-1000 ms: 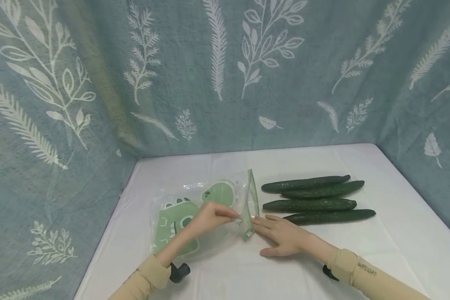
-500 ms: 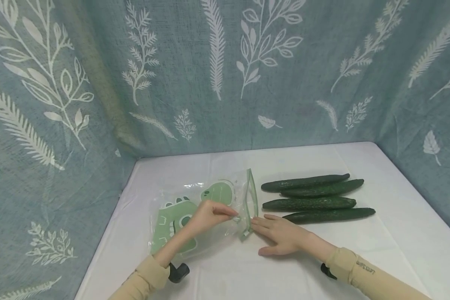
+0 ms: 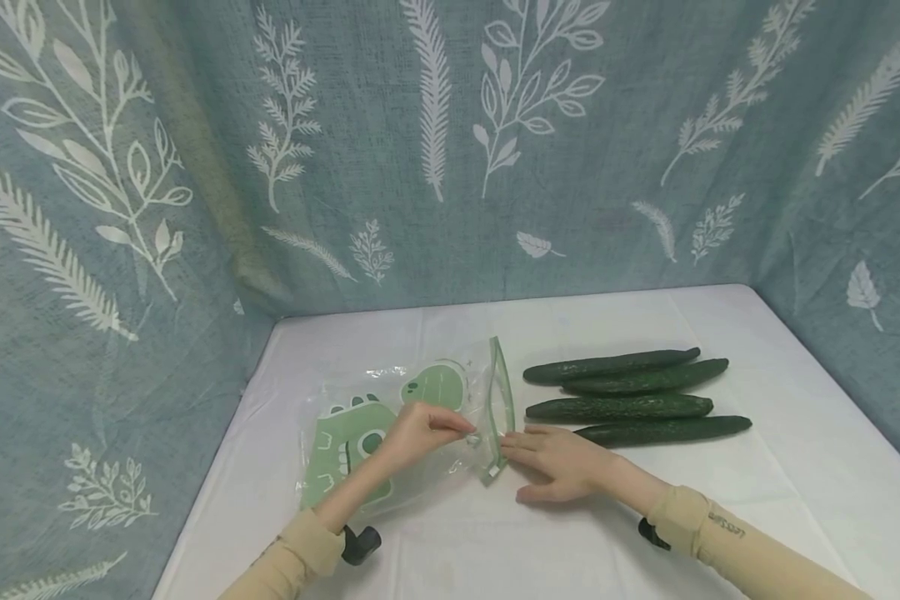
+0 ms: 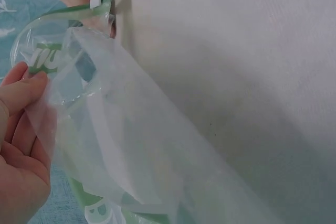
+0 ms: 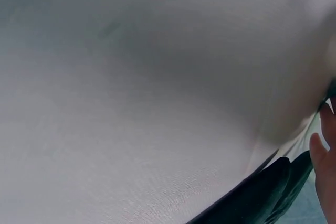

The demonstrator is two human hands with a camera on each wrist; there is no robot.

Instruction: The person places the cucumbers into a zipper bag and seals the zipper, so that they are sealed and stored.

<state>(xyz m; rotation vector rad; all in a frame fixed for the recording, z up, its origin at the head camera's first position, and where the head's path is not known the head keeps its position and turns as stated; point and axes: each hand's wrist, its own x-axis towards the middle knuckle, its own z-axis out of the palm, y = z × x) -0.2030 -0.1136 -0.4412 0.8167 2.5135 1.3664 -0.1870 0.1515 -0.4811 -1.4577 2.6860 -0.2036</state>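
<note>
A clear zip bag (image 3: 435, 387) with a green dinosaur print lies on the table, its green-edged mouth (image 3: 497, 358) gaping toward the right. My left hand (image 3: 418, 432) pinches the upper film near that mouth between thumb and fingers; in the left wrist view the hand (image 4: 23, 129) lifts the film by a green printed patch (image 4: 46, 59). A white slider (image 4: 95, 1) sits at one end of the zip. With fingers extended, my right hand (image 3: 562, 462) rests palm down, fingertips at the mouth's near part. Several cucumbers (image 3: 622, 408) lie beyond it; its wrist partly covers the nearest one.
A white cloth covers the table (image 3: 480, 550). Blue-green curtains (image 3: 390, 167) with white leaf prints close off the back and both sides. Dark cucumbers (image 5: 252, 192) also show at the bottom of the right wrist view.
The bag's mouth has shifted slightly left, and my right fingertips have moved a little left with it. My left hand keeps its pinch in nearly the same place. The cucumbers stay put.
</note>
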